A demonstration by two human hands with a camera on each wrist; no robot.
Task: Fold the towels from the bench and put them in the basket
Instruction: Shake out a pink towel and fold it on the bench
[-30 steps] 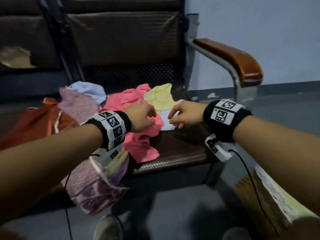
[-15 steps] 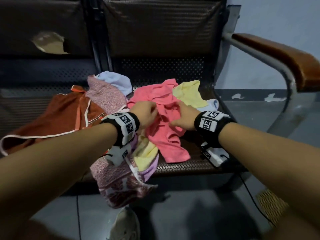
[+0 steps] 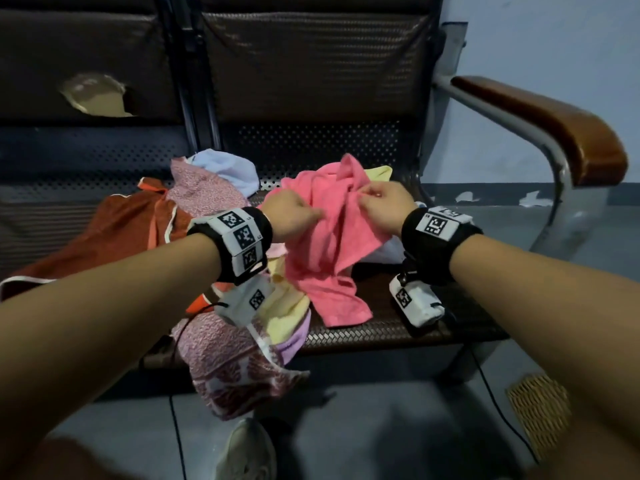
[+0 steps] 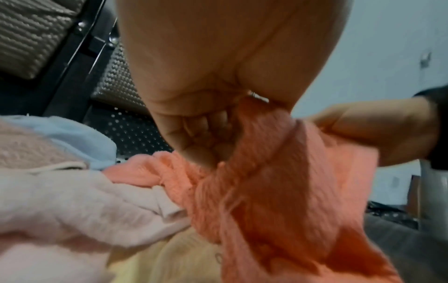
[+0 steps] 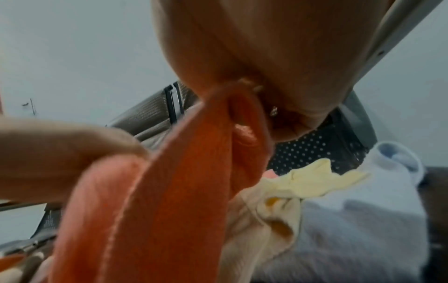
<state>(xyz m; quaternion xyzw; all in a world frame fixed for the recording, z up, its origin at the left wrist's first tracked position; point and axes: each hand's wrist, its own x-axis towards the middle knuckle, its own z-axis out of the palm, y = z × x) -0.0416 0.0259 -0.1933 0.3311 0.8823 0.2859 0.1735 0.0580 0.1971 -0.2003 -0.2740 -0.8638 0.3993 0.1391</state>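
Observation:
A pink towel (image 3: pixel 329 244) hangs bunched above the bench seat (image 3: pixel 398 327), lifted at its top edge by both hands. My left hand (image 3: pixel 294 216) pinches its left part, and the left wrist view shows the curled fingers (image 4: pixel 201 134) on the pink cloth (image 4: pixel 278 191). My right hand (image 3: pixel 381 202) pinches the right part; in the right wrist view the cloth (image 5: pixel 169 191) runs up into the pinch. A yellow towel (image 3: pixel 377 173) and a pale blue one (image 3: pixel 228 168) lie behind. The wicker basket (image 3: pixel 540 407) stands on the floor at the lower right.
A rust-brown cloth (image 3: pixel 114 233) and a patterned pink towel (image 3: pixel 228 362) spread over the left of the seat, the latter hanging over the front edge. A wooden armrest (image 3: pixel 554 126) stands at the right. My shoe (image 3: pixel 246 452) is on the grey floor.
Both hands have taken hold of the pink towel and raised it off the pile. The view has shifted left and nearer to the bench.

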